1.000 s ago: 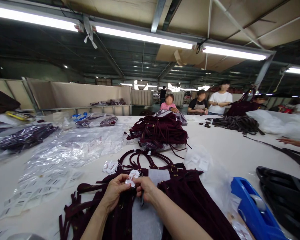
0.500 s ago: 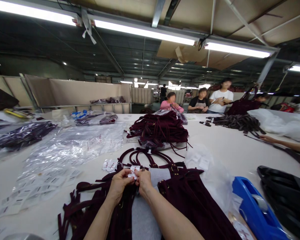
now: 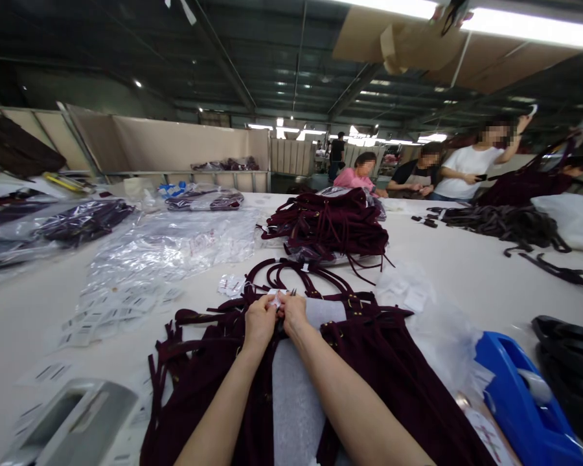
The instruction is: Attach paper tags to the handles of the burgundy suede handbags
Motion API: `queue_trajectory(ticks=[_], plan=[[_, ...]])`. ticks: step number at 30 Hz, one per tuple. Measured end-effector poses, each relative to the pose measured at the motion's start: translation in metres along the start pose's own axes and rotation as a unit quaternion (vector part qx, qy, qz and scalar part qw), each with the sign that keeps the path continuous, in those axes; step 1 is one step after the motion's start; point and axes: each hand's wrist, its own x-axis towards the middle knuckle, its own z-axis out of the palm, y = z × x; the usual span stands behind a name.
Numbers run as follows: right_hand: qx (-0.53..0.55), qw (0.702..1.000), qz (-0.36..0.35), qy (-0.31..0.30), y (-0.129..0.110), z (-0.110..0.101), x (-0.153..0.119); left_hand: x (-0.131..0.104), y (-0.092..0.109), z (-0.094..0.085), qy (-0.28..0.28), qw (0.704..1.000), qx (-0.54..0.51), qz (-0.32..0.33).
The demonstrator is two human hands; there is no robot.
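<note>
Both my hands meet over the top edge of dark maroon fringed bags (image 3: pixel 379 369) lying in front of me. My left hand (image 3: pixel 261 318) pinches a small white tag (image 3: pixel 275 296). Close against it, my right hand (image 3: pixel 293 310) has its fingers closed at the tag, with a small dark pointed tool (image 3: pixel 293 292) showing above them. Grey padding (image 3: pixel 296 388) lies between the bags, under my right forearm. Curved maroon handles (image 3: pixel 315 275) extend beyond my hands. Another white tag (image 3: pixel 230 285) rests left of the handles.
A stack of maroon bags (image 3: pixel 328 226) stands farther back. Clear plastic bags (image 3: pixel 175 249) and barcode labels (image 3: pixel 111 310) cover the left. A grey dispenser (image 3: pixel 78 421) sits front left, a blue tape dispenser (image 3: pixel 519 395) front right. Several people stand or sit beyond the table; one in white (image 3: pixel 466 168) raises an arm.
The view has tilted down and turned left, bringing the grey dispenser into view. My hands remain together at the tag. The person in white has raised an arm; the co-worker's hands at right have left view.
</note>
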Motion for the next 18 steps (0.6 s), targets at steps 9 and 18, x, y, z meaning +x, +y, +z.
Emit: queue_trajectory(ticks=[9,18], plan=[[-0.029,0.992,0.054,-0.113,-0.005,-0.017,-0.018,-0.006,0.013,-0.009,0.058,0.953,-0.229,-0.188],[-0.201,0.964,-0.031,-0.172,-0.006,-0.029,-0.026,0.006,0.004,-0.006,0.061,0.961,-0.206,-0.176]])
